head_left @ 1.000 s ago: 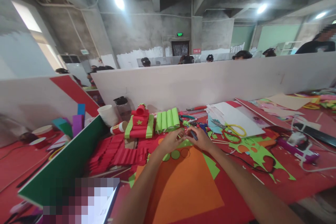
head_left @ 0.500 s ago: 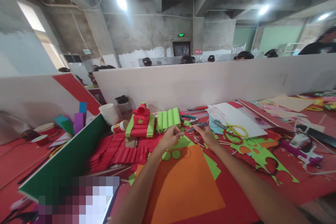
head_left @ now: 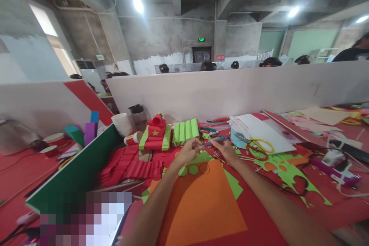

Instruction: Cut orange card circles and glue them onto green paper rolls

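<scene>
My right hand [head_left: 225,150] grips a grey-blue pen [head_left: 213,142] that points left. My left hand [head_left: 190,150] is closed in a pinch right at the pen's tip; whatever its fingers hold is too small to make out. Below both hands lies an orange sheet [head_left: 206,200] with two green discs [head_left: 193,169] near its top edge. A drawn circle outline [head_left: 204,168] shows beside the discs. Bright green paper [head_left: 203,157] sticks out from under the orange sheet.
Behind my left hand stand a red-and-green paper model [head_left: 155,134] and green paper rolls [head_left: 186,130]. Folded red strips [head_left: 127,165] lie leftward. Yellow-and-red-handled scissors [head_left: 261,146] and cut green scraps [head_left: 300,178] lie right. A white partition [head_left: 184,94] closes off the back.
My hands have come slightly closer together, bringing the pen's tip to the left fingers. The whole view has shifted a little. The orange sheet and discs lie as before.
</scene>
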A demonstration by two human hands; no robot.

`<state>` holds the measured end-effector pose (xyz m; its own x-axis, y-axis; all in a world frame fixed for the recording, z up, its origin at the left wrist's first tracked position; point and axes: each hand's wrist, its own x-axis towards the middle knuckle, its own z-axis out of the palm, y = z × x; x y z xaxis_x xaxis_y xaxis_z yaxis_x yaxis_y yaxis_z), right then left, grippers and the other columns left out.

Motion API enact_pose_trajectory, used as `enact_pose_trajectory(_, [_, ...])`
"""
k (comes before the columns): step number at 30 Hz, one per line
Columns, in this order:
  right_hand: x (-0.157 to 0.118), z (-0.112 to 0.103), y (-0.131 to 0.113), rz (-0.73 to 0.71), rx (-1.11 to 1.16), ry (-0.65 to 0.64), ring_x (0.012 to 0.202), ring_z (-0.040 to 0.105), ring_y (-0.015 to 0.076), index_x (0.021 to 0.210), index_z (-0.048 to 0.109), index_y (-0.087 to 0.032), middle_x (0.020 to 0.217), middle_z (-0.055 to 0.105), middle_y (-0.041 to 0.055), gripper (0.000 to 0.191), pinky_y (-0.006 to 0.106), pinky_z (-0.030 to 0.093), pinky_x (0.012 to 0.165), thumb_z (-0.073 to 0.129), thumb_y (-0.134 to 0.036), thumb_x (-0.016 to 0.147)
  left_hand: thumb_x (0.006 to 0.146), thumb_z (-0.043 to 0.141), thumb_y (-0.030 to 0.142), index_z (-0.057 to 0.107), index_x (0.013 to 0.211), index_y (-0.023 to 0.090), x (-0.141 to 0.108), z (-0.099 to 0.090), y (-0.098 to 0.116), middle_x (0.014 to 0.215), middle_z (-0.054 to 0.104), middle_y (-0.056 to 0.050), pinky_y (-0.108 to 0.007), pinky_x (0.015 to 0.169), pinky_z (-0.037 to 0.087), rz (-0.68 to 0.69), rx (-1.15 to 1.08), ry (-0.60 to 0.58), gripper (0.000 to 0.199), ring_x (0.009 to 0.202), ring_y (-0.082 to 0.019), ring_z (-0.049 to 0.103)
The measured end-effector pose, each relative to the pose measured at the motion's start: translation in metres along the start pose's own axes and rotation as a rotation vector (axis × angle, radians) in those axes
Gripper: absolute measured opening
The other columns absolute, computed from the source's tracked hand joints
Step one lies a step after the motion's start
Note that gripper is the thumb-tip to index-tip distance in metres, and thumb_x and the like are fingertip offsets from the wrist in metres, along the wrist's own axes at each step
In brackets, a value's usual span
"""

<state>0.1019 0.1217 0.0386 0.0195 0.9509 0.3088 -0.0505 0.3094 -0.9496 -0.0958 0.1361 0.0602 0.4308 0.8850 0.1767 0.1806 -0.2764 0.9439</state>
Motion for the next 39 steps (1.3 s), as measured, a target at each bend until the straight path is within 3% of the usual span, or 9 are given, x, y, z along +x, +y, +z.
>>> enact_pose_trajectory(8, [-0.004,0.003,0.004,0.093,0.039,-0.135,0.050,0.053,0.0115,0.092,0.074,-0.017,0.062,0.066,0.0002,0.037,0.023,0.039,0.046,0.077,-0.048,0.073,0.082,0.062,0.037,0.056,0.090,0.017,0.000,0.005,0.001,0.072,0.060,0.001,-0.023,0.057,0.040,0.080,0.037,-0.066,0.022,0.062,-0.012,0.057])
enact_pose_trajectory(12, [-0.004,0.005,0.005,0.125,0.107,-0.162,0.048,0.053,0.0109,0.101,0.067,-0.019,0.064,0.066,-0.0012,0.042,0.021,0.037,0.043,0.077,-0.048,0.072,0.082,0.060,0.034,0.056,0.086,0.016,-0.001,0.005,0.002,0.069,0.058,0.002,-0.023,0.057,0.040,0.074,0.080,-0.034,0.019,0.059,-0.011,0.053])
enact_pose_trajectory(17, [-0.002,0.002,0.004,0.078,0.040,-0.037,0.045,0.053,0.0113,0.086,0.060,-0.021,0.062,0.064,-0.0017,0.034,0.023,0.041,0.044,0.072,-0.052,0.076,0.082,0.058,0.032,0.055,0.081,0.017,0.000,0.003,-0.001,0.063,0.053,0.004,-0.022,0.055,0.035,0.067,0.132,0.018,0.015,0.056,-0.010,0.047])
enact_pose_trajectory(21, [-0.003,0.003,0.006,0.057,-0.038,-0.120,0.045,0.051,0.0115,0.086,0.059,-0.021,0.059,0.060,-0.0028,0.035,0.022,0.039,0.043,0.068,-0.054,0.080,0.084,0.057,0.039,0.060,0.082,0.016,0.002,0.008,-0.002,0.070,0.058,0.001,-0.024,0.062,0.039,0.114,0.179,-0.006,0.024,0.065,-0.013,0.051])
enact_pose_trajectory(25, [-0.005,0.006,0.011,0.027,-0.095,-0.214,0.055,0.057,0.0134,0.091,0.059,-0.021,0.067,0.062,-0.0009,0.035,0.022,0.044,0.047,0.062,-0.055,0.084,0.088,0.051,0.045,0.064,0.079,0.016,0.003,0.010,-0.004,0.077,0.063,-0.002,-0.027,0.070,0.041,0.152,0.323,-0.039,0.033,0.075,-0.016,0.054])
enact_pose_trajectory(30, [-0.005,0.004,0.009,-0.038,-0.253,-0.287,0.063,0.061,0.0161,0.102,0.063,-0.019,0.081,0.069,0.0036,0.031,0.025,0.047,0.053,0.057,-0.047,0.090,0.089,0.047,0.043,0.061,0.073,0.017,0.003,0.003,-0.006,0.079,0.061,-0.004,-0.030,0.080,0.042,0.208,0.539,0.015,0.033,0.083,-0.019,0.054])
enact_pose_trajectory(35, [-0.007,0.003,-0.002,-0.163,-0.432,-0.280,0.093,0.067,0.0235,0.100,0.071,-0.017,0.102,0.074,0.0088,0.026,0.030,0.050,0.074,0.057,-0.036,0.089,0.091,0.043,0.041,0.059,0.073,0.018,0.002,0.000,-0.002,0.077,0.058,-0.005,-0.033,0.081,0.042,0.217,0.625,-0.036,0.033,0.086,-0.021,0.053])
enact_pose_trajectory(39, [-0.007,-0.003,-0.011,-0.190,-0.537,-0.263,0.088,0.068,0.0224,0.100,0.073,-0.018,0.098,0.076,0.0073,0.025,0.028,0.048,0.070,0.058,-0.032,0.087,0.090,0.047,0.042,0.060,0.078,0.018,0.001,0.003,-0.004,0.079,0.058,-0.004,-0.031,0.077,0.042,0.200,0.592,-0.020,0.030,0.083,-0.020,0.053])
